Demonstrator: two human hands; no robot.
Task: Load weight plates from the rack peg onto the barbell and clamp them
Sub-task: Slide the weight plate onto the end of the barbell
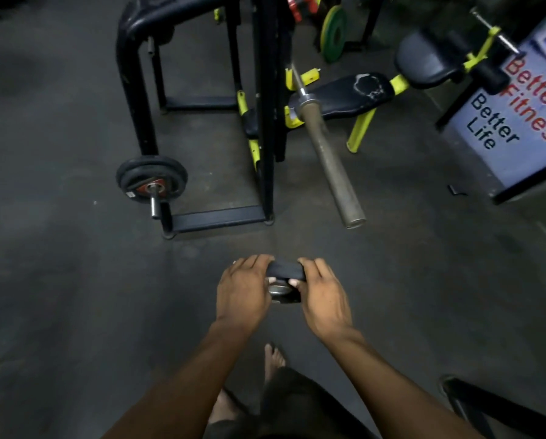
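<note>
Both hands hold a small black weight plate in front of me, low centre of the head view. My left hand grips its left side and my right hand its right side; its metal hub shows between the thumbs. The bare barbell sleeve slants toward me from the rack, its end free above the floor, well ahead of the plate. Black plates with a red-centred one hang on the rack peg at the left.
The black rack frame stands between peg and barbell. Behind it is a black bench with yellow legs. A green plate leans at the back. A banner stand is at the right. My bare feet are below.
</note>
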